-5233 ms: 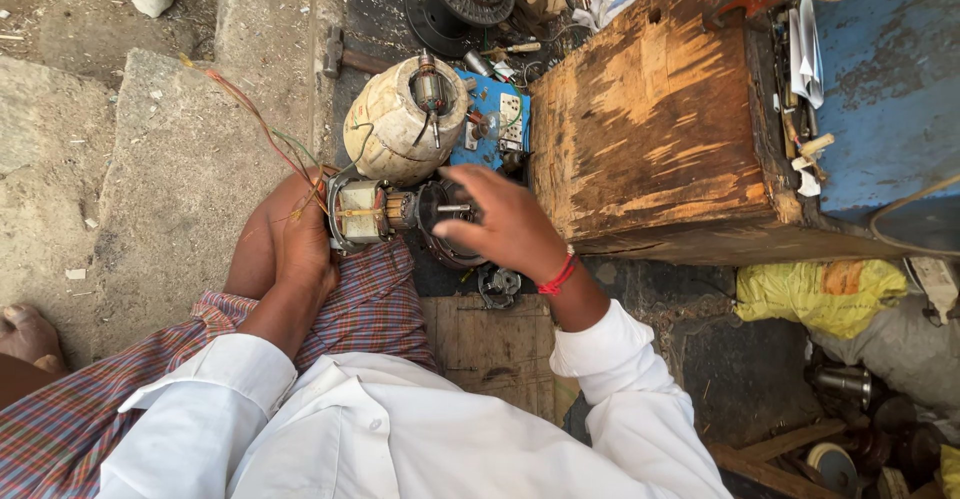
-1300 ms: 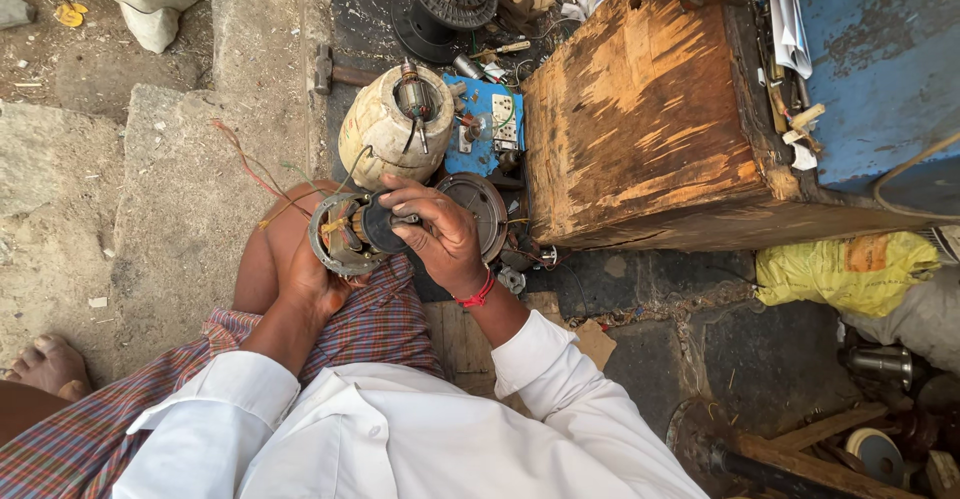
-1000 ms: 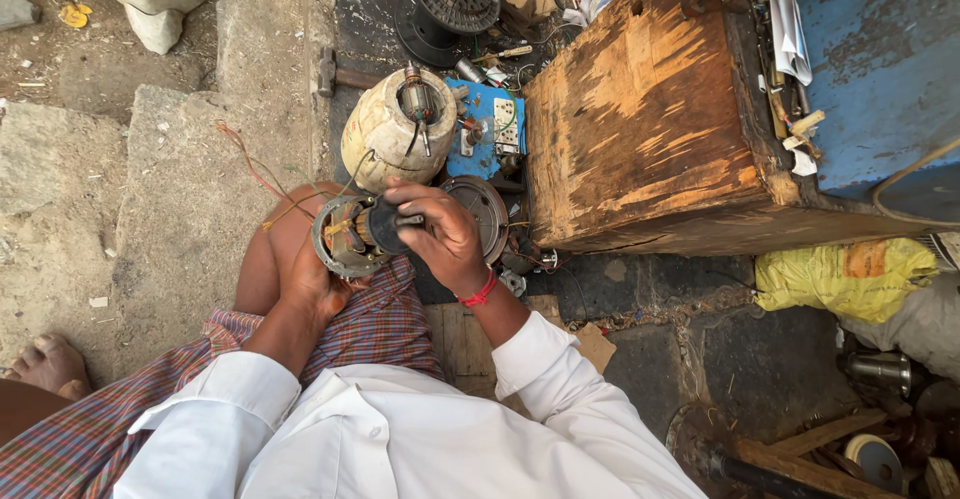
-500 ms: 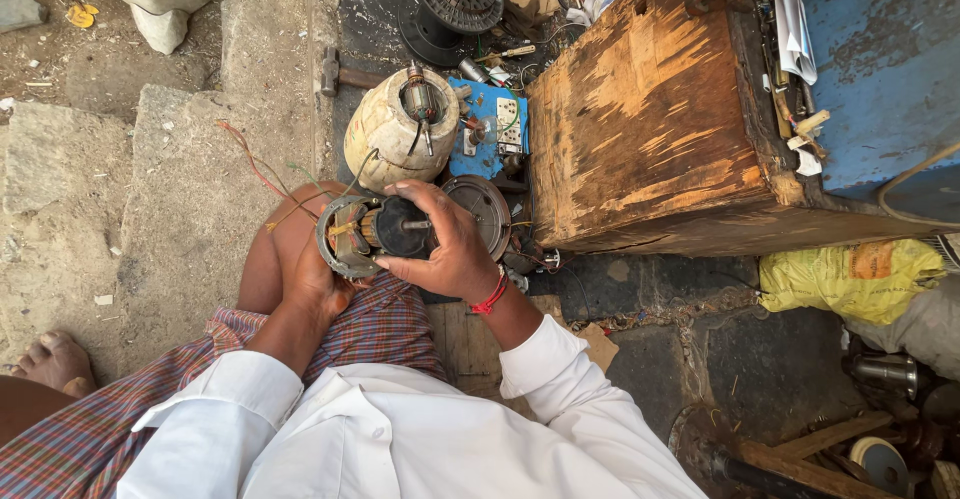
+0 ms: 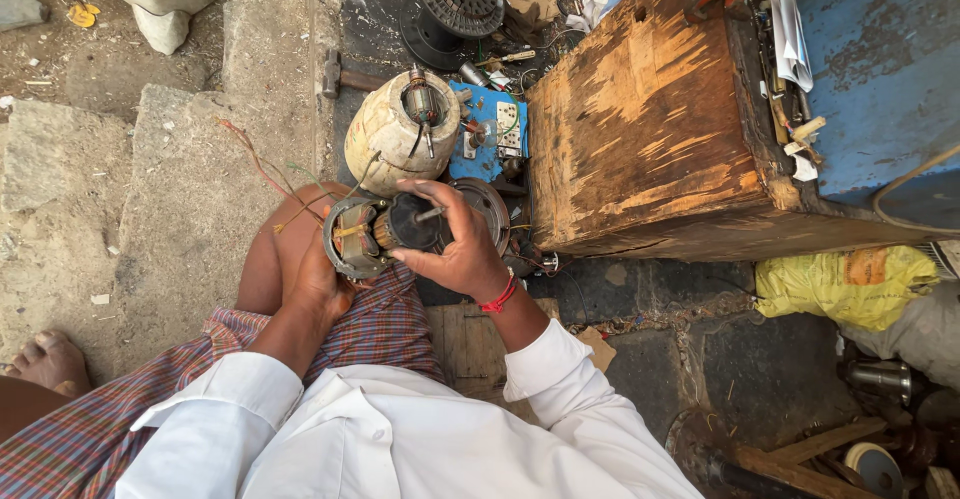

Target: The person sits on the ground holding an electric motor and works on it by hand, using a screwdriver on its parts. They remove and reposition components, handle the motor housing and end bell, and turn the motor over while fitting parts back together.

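Motor stator (image 5: pixel 352 237) was gripped by left hand (image 5: pixel 318 281) against the knee, rotor (image 5: pixel 412 221) was held in it by right hand (image 5: pixel 455 249), second motor housing (image 5: pixel 398 131) was just beyond, wooden box (image 5: pixel 650 129) alongside.

Worn wooden crate (image 5: pixel 660 129), yellow bag (image 5: pixel 845 284), hammer (image 5: pixel 345 76).

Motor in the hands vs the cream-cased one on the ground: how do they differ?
The held motor lies on its side on the knee, bare ring and copper windings showing; the cream-cased motor stands on the ground with its shaft up. The left hand steadies the held one and the right hand grips its dark rotor end; nothing touches the cream one. Both show copper windings.
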Available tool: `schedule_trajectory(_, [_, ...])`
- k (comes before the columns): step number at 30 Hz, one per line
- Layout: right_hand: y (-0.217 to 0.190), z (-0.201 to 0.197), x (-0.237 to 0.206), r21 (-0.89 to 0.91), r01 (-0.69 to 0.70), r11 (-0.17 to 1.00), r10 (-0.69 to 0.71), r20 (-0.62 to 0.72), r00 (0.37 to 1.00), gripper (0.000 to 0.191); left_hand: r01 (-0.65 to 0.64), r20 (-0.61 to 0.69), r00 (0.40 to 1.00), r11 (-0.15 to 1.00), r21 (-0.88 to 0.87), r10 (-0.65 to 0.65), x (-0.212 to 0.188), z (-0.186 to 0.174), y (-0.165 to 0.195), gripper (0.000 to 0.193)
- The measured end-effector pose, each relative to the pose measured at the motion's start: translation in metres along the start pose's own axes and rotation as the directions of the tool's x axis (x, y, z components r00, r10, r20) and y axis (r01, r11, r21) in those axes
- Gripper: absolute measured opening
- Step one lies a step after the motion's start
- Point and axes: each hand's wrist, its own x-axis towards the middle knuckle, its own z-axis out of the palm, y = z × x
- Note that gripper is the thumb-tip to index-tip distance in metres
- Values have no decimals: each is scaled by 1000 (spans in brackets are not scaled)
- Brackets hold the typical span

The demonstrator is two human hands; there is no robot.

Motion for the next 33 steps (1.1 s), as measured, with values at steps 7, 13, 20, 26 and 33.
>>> schedule_trajectory(7, [-1, -13, 0, -133, 7, 991, -6, 13, 1000, 91, -25, -18, 1000, 999, 30, 25, -3, 3, 1, 64])
schedule_trajectory(13, [-3, -26, -2, -147, -102, 984, 105, 13, 994, 81, -44, -26, 999, 998, 33, 45, -2, 5, -1, 68])
schedule_trajectory(20, [16, -16, -21, 407, -158, 900, 236, -151, 960, 53, -80, 15, 997, 995, -63, 81, 0, 2, -2, 68])
schedule_trajectory(26, [18, -7, -32, 291, -142, 946, 198, -175, 964, 54, -131, 39, 990, 989, -74, 134, 3, 0, -7, 64])
schedule_trajectory(33, [4, -23, -17, -42, -114, 993, 107, -133, 985, 61, -152, -1, 988, 983, -103, 153, 21, 11, -9, 58])
